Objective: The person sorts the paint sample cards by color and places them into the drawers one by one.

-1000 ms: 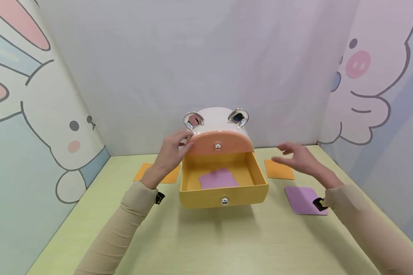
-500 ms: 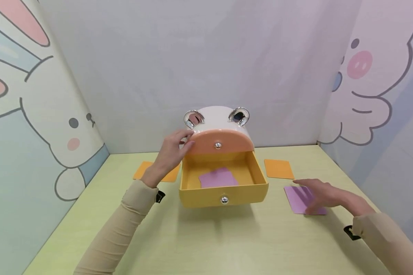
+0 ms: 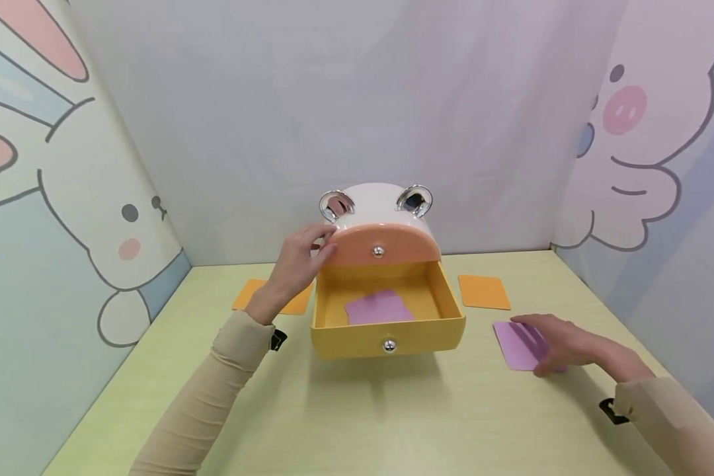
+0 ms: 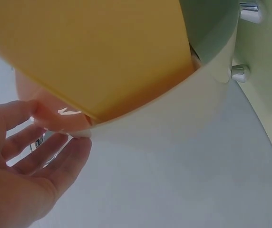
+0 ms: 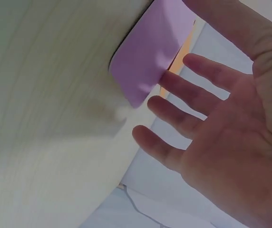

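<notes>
Left hand [image 3: 297, 261]: left of centre in the head view, gripping the upper side of the dome-topped drawer chest [image 3: 373, 198], thumb against the coral drawer front [image 3: 387, 239], fingertips on the white shell beside it.
Right hand [image 3: 568, 340]: lower right, thumb and fingers spread over the loose purple card [image 3: 519, 347], not closed on anything; whether a fingertip touches it I cannot tell.
Yellow drawer [image 3: 345, 342]: pulled out at the centre, below the coral drawer front, with an inner purple card [image 3: 377, 307] lying inside.
Table [image 3: 381, 423]: the loose purple card lies at its right, below the right orange card [image 3: 484, 292]; the left orange card [image 3: 246, 294] is partly hidden.
Just changed: a second ago the right hand hung beside the right orange card; now it is down over the loose purple card. The left hand and yellow drawer look unmoved.
Meaning: the work seems centred on the loose purple card, apparently not yet lifted, while the left hand probably steadies the chest.
</notes>
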Demonstrator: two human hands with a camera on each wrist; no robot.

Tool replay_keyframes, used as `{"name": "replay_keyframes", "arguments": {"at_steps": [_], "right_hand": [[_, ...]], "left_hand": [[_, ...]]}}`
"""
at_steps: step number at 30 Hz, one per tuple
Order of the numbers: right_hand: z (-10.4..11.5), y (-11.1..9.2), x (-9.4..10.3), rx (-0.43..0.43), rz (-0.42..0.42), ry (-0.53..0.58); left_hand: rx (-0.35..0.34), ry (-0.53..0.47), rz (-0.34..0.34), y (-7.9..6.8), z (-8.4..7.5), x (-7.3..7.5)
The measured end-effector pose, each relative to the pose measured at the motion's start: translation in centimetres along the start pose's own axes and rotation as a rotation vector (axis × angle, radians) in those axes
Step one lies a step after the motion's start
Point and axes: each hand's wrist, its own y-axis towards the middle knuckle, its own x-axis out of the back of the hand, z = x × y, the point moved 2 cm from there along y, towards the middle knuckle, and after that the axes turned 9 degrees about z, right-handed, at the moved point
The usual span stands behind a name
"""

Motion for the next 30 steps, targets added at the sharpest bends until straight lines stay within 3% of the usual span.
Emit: {"name": "replay_keyframes", "arguments": {"at_steps": [12, 18, 30], "right_hand": [[0.1, 0.4, 0.2, 0.004, -0.022, -0.017], [0.9, 0.7, 1.6, 0.025, -0.036, 0.022], [3.6, 1.7, 4.6, 0.085, -0.145, 0.05]], "left_hand": [[-0.002, 0.007, 0.002, 0.0, 0.1, -0.1], [-0.004, 0.011, -0.001, 0.0, 0.2, -0.1], [0.007, 0.019, -0.004, -0.1, 0.0, -0.1]]}}
